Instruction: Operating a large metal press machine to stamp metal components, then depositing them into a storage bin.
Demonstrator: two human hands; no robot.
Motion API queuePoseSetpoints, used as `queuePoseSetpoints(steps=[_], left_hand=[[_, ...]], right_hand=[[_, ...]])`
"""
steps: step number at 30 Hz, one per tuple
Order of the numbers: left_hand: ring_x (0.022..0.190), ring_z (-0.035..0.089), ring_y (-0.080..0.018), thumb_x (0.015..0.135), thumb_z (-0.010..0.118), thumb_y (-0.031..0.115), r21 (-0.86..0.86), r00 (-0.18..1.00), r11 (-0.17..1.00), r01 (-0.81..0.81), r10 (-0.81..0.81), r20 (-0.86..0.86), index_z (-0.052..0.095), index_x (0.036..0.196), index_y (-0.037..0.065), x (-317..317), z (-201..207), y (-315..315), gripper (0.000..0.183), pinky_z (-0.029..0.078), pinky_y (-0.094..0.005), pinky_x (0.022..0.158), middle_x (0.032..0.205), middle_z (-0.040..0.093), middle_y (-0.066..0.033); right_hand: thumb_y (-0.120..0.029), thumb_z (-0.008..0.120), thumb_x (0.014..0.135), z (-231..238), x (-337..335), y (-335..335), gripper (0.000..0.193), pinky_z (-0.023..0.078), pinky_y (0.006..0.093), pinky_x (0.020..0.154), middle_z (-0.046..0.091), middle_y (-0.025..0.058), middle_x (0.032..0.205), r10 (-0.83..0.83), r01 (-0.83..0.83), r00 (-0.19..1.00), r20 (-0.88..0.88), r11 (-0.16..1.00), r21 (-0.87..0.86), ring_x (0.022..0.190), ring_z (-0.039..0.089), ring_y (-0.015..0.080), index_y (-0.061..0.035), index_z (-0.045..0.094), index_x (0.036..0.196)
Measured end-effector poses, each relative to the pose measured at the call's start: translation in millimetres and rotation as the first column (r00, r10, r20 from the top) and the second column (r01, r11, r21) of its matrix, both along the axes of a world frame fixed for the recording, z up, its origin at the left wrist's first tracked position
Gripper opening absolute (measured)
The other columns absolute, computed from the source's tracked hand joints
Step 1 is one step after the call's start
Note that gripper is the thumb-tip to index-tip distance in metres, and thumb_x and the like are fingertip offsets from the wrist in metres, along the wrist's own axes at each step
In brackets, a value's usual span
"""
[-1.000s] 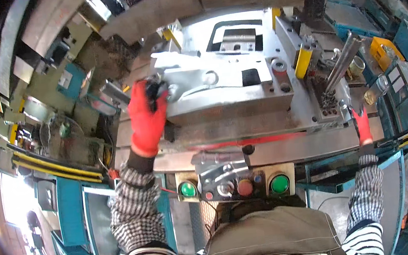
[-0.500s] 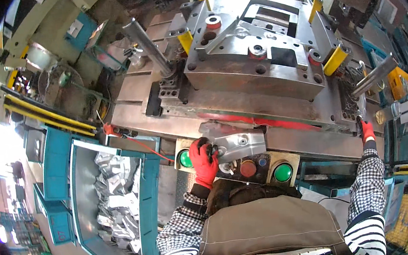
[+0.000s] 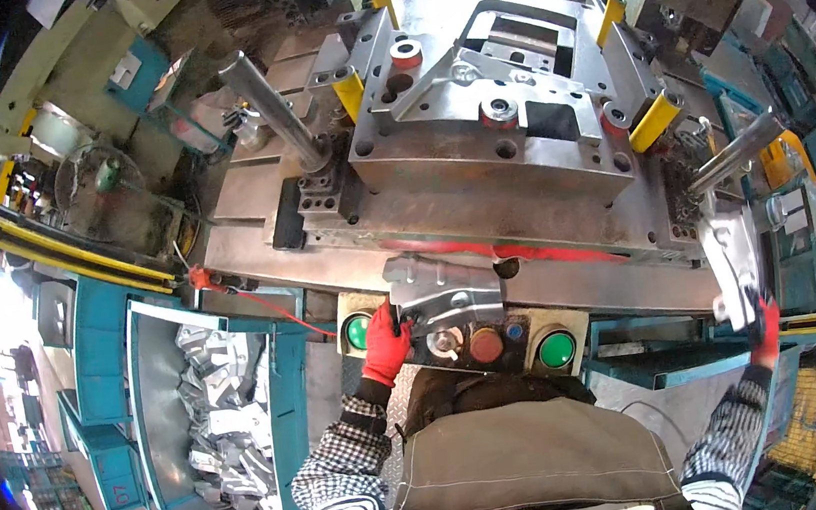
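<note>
A red glove covers my left hand (image 3: 386,346), closed on the left edge of a stamped sheet-metal part (image 3: 453,295). That part is held above the control box (image 3: 518,335), in front of the press die. Off to the right, my right hand (image 3: 766,330), also in a red glove, grips the lower end of a second, longer metal bracket (image 3: 728,254). This bracket stands nearly upright beside the right end of the press bed. The large steel die (image 3: 498,159) lies ahead of both hands, with a shaped metal piece on its top.
Steel guide posts (image 3: 276,109) rise at the die's sides, with yellow cylinders (image 3: 654,121) at its corners. The control box carries a green button (image 3: 556,349) and a red button (image 3: 486,345). A teal bin (image 3: 291,419) of metal parts stands at left.
My right hand has come back toward me from the bed's right end, and the bracket in it now shows. The part in my left hand has turned and shifted slightly left.
</note>
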State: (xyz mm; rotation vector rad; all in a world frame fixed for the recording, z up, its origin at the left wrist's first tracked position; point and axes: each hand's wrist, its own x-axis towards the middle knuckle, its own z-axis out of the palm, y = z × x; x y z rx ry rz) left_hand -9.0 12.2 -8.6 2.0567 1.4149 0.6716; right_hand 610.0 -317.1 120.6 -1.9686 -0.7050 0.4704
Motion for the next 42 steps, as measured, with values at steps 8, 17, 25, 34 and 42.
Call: queuePoseSetpoints(steps=[8, 17, 25, 34, 42], left_hand=[[0.085, 0.052, -0.0348, 0.070, 0.058, 0.013, 0.069, 0.995, 0.996, -0.048, 0.042, 0.093, 0.043, 0.114, 0.001, 4.9, 1.6, 0.0, 0.048, 0.042, -0.0396, 0.073, 0.091, 0.055, -0.0195], [0.086, 0.053, -0.0336, 0.066, 0.060, 0.014, 0.070, 0.992, 0.997, -0.035, 0.026, 0.127, 0.043, 0.115, 0.002, 0.9, -5.4, 1.7, 0.054, 0.043, -0.0385, 0.074, 0.095, 0.055, -0.0180], [0.086, 0.052, -0.0338, 0.064, 0.061, 0.016, 0.103, 0.996, 0.994, -0.037, 0.028, 0.087, 0.042, 0.114, 0.000, -1.3, -5.6, 0.2, 0.056, 0.042, -0.0392, 0.074, 0.093, 0.054, -0.0192], [0.092, 0.051, -0.0345, 0.064, 0.062, 0.016, 0.068, 0.991, 0.997, -0.026, 0.017, 0.134, 0.042, 0.116, 0.000, -0.6, 1.5, -0.5, 0.058, 0.041, -0.0384, 0.080, 0.099, 0.053, -0.0203], [0.107, 0.043, -0.0341, 0.060, 0.070, 0.024, 0.172, 0.995, 0.983, -0.070, 0.056, 0.087, 0.037, 0.120, -0.002, -59.9, 6.9, 4.5, 0.073, 0.034, -0.0388, 0.091, 0.115, 0.044, -0.0211]], right_hand=[[-0.009, 0.062, 0.065, 60.2, -118.5, 15.3, 0.049, 0.040, 0.0311, 0.084, 0.054, 0.0090, 0.104, 0.197, -0.190, 0.974, -0.108, 0.979, 0.072, 0.097, 0.050, 0.0184, 0.0028, 0.047, 0.110], [-0.015, 0.060, 0.075, 134.3, -166.7, 319.4, 0.034, 0.042, 0.0237, 0.079, 0.057, 0.0051, 0.097, 0.676, -0.633, 0.736, -0.038, 0.707, 0.317, 0.089, 0.052, 0.0104, 0.0009, 0.053, 0.104], [-0.016, 0.047, 0.081, 110.1, -91.9, 514.2, 0.033, 0.035, 0.0291, 0.090, 0.048, 0.0119, 0.119, 0.966, -0.879, 0.126, 0.226, 0.214, -0.426, 0.105, 0.047, 0.0221, -0.0009, 0.051, 0.110], [-0.031, 0.063, 0.071, 113.2, -181.4, 509.7, 0.054, 0.037, 0.0333, 0.089, 0.044, 0.0177, 0.121, 0.770, -0.554, 0.552, 0.319, 0.625, -0.550, 0.108, 0.045, 0.0280, -0.0070, 0.047, 0.117], [-0.034, 0.058, 0.076, 111.3, -238.1, 265.4, 0.041, 0.044, 0.0313, 0.076, 0.059, 0.0141, 0.091, 0.954, -0.936, 0.289, -0.073, 0.266, -0.230, 0.082, 0.056, 0.0198, -0.0048, 0.056, 0.105]])
